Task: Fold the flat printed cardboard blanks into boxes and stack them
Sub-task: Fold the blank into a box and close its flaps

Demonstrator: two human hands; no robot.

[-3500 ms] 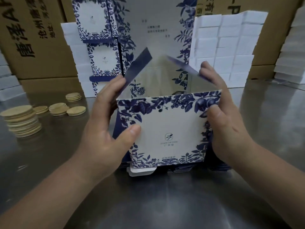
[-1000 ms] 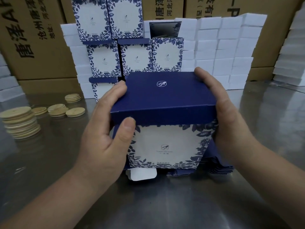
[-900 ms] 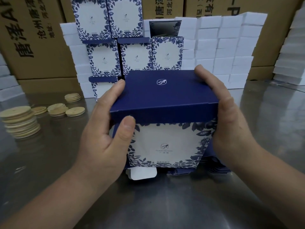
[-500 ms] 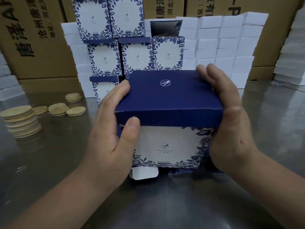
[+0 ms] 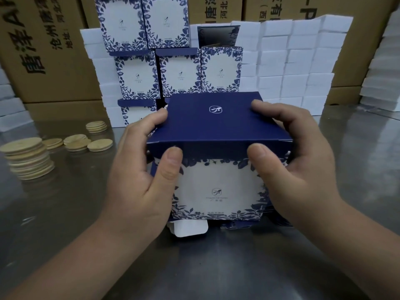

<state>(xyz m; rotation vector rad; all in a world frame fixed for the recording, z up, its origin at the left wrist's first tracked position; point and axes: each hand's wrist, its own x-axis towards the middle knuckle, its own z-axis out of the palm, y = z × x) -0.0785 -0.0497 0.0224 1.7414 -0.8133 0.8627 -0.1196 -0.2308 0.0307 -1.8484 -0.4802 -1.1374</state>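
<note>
Shiny metal table [image 5: 65, 213] lies under the blue-flowered box [image 5: 218, 182]. Left hand [image 5: 140, 176] and right hand [image 5: 298, 169] grip its sides, thumbs pushing the dark blue lid [image 5: 216, 124] shut. Next, I think, lift it onto the stacked boxes [image 5: 179, 74] behind.

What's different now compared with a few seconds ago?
On the box, the dark blue lid has been folded down shut; earlier its flaps stood open. The left hand and right hand shifted from the side walls up to the lid, thumbs pressing its front edge, fingers curled over its edges. The stacked finished boxes and wooden discs stayed put.
</note>
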